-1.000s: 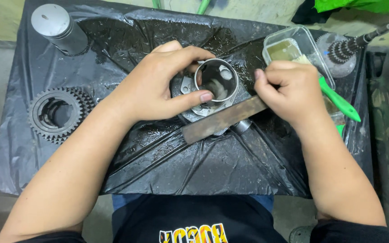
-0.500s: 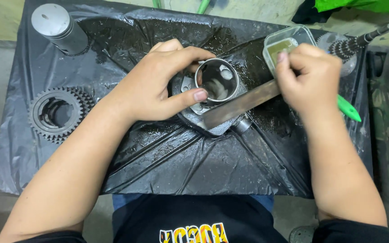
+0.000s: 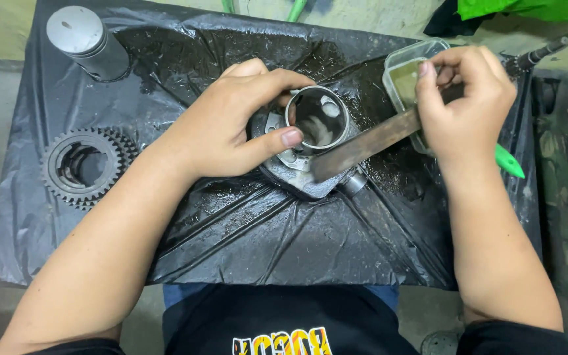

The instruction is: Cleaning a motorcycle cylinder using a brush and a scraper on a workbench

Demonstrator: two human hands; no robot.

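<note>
The left hand (image 3: 221, 128) curls around a metal cylinder part (image 3: 313, 131), thumb and fingers pinching its open sleeve rim, holding it down mid-surface on the black plastic sheet (image 3: 264, 230). The right hand (image 3: 465, 105) is closed on a flat metal blade (image 3: 363, 144) (a green handle pokes out below the wrist), whose tip rests against the cylinder part's base. Behind the right hand sits a clear plastic tub (image 3: 402, 69). Well apart to the left lie a gear (image 3: 87, 167) and a grey piston (image 3: 87, 39).

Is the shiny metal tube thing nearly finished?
Set out: the piston and gear lie aside on the black sheet. In hand: the left hand grips the cylinder; the right hand holds a flat file against it. Grime remains around its base.
</note>
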